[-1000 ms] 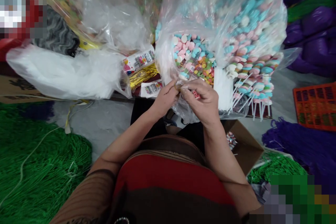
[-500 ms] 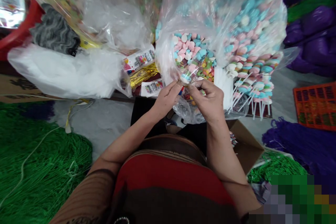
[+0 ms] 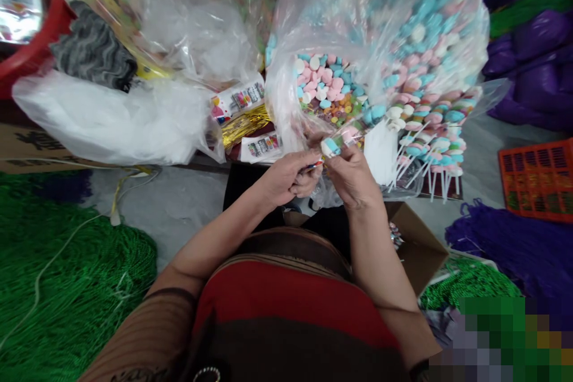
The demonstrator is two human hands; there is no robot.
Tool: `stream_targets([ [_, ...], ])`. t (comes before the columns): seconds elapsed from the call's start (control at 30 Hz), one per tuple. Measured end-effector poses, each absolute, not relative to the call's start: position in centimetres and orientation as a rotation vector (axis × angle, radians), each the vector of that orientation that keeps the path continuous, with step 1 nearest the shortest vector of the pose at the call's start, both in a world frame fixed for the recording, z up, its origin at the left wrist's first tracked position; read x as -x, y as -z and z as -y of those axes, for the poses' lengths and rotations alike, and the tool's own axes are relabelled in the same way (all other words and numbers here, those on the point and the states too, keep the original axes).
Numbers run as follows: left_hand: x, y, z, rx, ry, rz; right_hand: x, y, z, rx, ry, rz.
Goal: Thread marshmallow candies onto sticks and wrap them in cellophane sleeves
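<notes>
Between my hands a marshmallow skewer (image 3: 332, 147) in a clear wrapper points up and to the right. My right hand (image 3: 356, 176) is closed around the wrapped candy, with thumb and fingers on its lower part. My left hand (image 3: 286, 179) is closed at the bottom end, where a bit of red and blue printed wrapper shows at the fingertips. Just beyond lies an open plastic bag of pink, blue and white marshmallows (image 3: 322, 77), with ring-shaped gummies (image 3: 342, 108) at its near side. White sticks (image 3: 380, 152) lie right of my right hand.
Finished marshmallow skewers (image 3: 436, 140) are piled at the right. Gold twist ties (image 3: 244, 129) and printed wrappers (image 3: 262, 146) lie left of the bag. An open cardboard box (image 3: 414, 245) stands by my right forearm. Green bead strings (image 3: 80, 256) cover the left floor; an orange crate (image 3: 537, 179) is far right.
The wrapped skewer has tipped to the right and come slightly nearer. My left hand has moved down and curled round its bottom end; my right hand has shifted up along the candy.
</notes>
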State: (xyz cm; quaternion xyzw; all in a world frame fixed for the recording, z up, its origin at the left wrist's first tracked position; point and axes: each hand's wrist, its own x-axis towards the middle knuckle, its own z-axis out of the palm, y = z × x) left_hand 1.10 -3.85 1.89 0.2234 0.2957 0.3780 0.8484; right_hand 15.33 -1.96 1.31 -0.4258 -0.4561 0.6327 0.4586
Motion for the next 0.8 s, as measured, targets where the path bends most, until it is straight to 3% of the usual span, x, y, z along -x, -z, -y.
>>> stream_targets([
  [0.17, -0.9, -2.1, 3.9, -0.391, -0.672, -0.578, -15.8, -0.7, 1.7, 0.933, -1.695, 1.12],
  [0.33, -1.2, -1.5, 3.7, -0.297, -0.757, -0.553, -14.9, 0.6, 1.5, 1.008, -1.613, 1.083],
  [0.67, -2.6, -1.1, 3.0, -0.343, -1.098, -0.797, -13.2, 1.0, 1.9, 1.287, -0.683, 1.455],
  [0.8, -2.5, -0.3, 2.8, -0.496, -1.213, -0.927, -13.6, 0.2, 1.7, 1.249, -0.627, 1.569],
])
